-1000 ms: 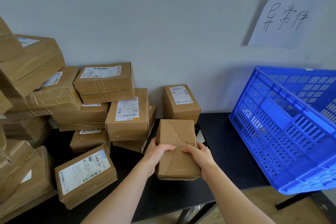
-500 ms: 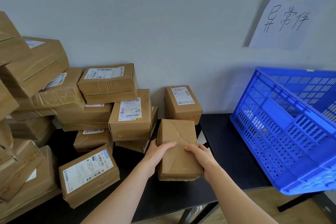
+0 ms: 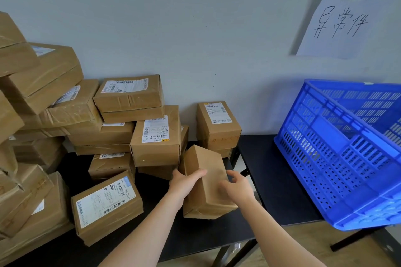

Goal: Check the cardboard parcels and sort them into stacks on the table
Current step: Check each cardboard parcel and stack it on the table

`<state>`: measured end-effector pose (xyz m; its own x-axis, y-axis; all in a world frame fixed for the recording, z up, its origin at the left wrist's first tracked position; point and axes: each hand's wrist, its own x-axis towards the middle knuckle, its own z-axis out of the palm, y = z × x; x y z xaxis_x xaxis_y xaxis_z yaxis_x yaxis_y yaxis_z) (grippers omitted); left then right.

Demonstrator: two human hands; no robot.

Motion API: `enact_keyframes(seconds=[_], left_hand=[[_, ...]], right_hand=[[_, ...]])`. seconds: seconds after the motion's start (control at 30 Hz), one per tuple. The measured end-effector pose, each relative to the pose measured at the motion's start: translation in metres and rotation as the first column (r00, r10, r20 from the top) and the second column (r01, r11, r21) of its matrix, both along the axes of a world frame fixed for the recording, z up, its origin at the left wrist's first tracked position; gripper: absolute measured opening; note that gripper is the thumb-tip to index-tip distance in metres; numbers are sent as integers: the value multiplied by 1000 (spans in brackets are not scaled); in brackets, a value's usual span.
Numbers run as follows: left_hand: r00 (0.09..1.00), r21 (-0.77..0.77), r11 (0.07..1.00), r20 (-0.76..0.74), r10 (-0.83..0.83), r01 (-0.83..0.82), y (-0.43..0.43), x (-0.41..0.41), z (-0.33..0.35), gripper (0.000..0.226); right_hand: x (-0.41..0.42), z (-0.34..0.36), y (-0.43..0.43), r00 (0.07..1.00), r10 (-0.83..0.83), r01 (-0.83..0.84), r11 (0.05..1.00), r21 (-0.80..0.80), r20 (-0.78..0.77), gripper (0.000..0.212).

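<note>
Progress: early, by the look of the table. Most parcels lie in a loose heap (image 3: 76, 115) at the left, some leaning, not squared into stacks. One labelled box (image 3: 218, 123) stands alone at the far wall and may be the start of a sorted stack. The blue crate (image 3: 338, 151) at the right shows no parcel inside in the part that is visible. A handwritten paper note (image 3: 340, 24) hangs on the wall above it.

Current item: one brown parcel (image 3: 206, 199) at the near middle of the black table (image 3: 271, 180), tilted, its far end raised. Whether its near end rests on the table cannot be told. The face turned up carries no label.

Grip: the left hand (image 3: 184, 182) holds the parcel's left side, fingers curled over the top face. The right hand (image 3: 238, 186) is at the right edge with fingers loosely bent. It is blurred, so whether it holds the parcel cannot be told.

Change from half a second ago: the parcel then lay flatter, a creased face up, with both hands clamped on its sides. It has since been rolled to show another face, and the right hand has loosened. The check is judged under way, with placement still to come.
</note>
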<state>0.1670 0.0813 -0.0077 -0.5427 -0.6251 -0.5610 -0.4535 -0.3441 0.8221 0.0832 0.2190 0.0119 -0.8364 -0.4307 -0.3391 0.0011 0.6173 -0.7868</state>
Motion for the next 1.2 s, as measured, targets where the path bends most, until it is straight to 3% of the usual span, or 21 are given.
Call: enact_keyframes(seconds=[0.23,0.53,0.67,0.9,1.2], left_hand=[[996,-116,992,76,-48,57,9,-9,-1,112],[989,-266,955,93,-112,133,15,-15,-5,62],[976,-315,928,147,-159,199,16,-15,-4,71],[964,-285,926,171,-204,247,15,-16,-4,79],[957,-183,944,148,-250,274,15,-21,-6,56]], right_hand=[[5,0,-4,982,54,-34,993,-113,181,43],[-4,-5,3,980,10,14,993,-117,199,41],[-9,-8,2,976,33,-11,995,-102,213,44],[-15,-11,-4,964,95,-79,994,-76,247,51],[-25,-18,-5,949,85,-72,996,-56,303,42]])
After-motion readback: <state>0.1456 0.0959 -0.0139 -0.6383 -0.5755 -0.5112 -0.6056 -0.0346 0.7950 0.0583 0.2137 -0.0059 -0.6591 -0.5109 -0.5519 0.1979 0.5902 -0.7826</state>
